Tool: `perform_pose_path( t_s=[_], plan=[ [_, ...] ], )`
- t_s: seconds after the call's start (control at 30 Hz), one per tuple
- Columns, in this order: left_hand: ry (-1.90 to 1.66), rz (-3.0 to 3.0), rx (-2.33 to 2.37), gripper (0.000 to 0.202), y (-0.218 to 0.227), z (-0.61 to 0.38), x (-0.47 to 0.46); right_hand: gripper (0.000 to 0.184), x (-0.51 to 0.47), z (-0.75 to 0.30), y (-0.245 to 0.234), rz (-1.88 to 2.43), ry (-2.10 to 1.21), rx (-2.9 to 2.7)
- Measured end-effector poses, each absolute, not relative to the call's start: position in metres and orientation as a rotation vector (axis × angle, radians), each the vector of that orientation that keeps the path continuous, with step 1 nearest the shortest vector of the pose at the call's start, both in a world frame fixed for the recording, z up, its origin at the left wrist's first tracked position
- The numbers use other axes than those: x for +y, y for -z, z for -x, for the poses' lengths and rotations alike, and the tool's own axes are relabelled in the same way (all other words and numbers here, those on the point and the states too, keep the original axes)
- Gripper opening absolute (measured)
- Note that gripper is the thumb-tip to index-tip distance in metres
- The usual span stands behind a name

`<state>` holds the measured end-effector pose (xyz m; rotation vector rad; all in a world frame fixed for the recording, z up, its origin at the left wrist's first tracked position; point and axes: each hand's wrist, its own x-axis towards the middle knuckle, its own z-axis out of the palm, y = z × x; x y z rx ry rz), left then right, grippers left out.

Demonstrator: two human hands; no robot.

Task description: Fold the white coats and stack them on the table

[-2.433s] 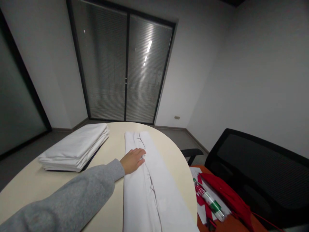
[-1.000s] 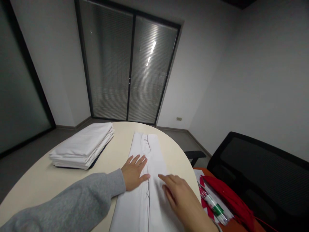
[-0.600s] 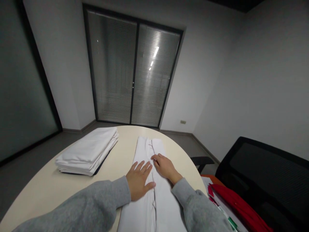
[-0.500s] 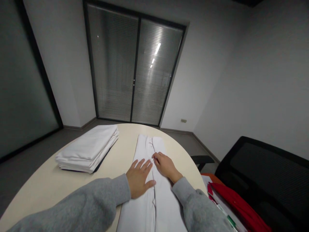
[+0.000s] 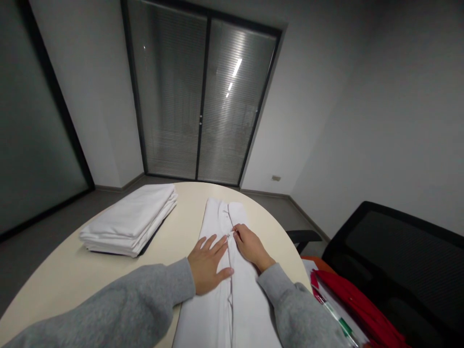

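Note:
A long white garment [image 5: 222, 212], folded lengthwise into a narrow strip, lies on a round cream table [image 5: 72, 285] and runs away from me. My left hand [image 5: 208, 263] rests flat on its left half with the fingers spread. My right hand [image 5: 250, 246] lies on the right half, its fingertips pinched at the middle seam of the garment. Both arms wear grey sleeves.
A stack of folded white cloths [image 5: 130, 220] sits on the table's left side, over something dark. To the right stand a black mesh chair [image 5: 395, 266] and an orange surface with red fabric [image 5: 362, 309], papers and a pen. Glass doors with blinds are behind.
My right hand came into view and settled on the garment beside my left hand, then slid slightly up the seam. My left hand stays flat on the cloth.

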<state>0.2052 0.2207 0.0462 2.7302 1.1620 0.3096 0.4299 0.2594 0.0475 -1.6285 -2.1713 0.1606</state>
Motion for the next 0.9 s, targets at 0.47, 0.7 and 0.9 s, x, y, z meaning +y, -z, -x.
perform_pose_path(
  t_s=[0.47,0.7,0.9],
  plan=[
    [-0.331,-2.758,1.111,0.083,-0.051,-0.207,0.231,0.032,0.243,-0.411,-0.061,1.728,-0.056,-2.226],
    [-0.306,-2.746,1.126,0.082,-0.051,-0.208,0.230,0.035,0.245,-0.412,-0.057,1.758,-0.016,-2.237],
    [-0.329,-2.744,1.127,0.081,-0.047,-0.207,0.230,0.039,0.241,-0.410,-0.059,1.772,0.034,-2.283]
  ],
)
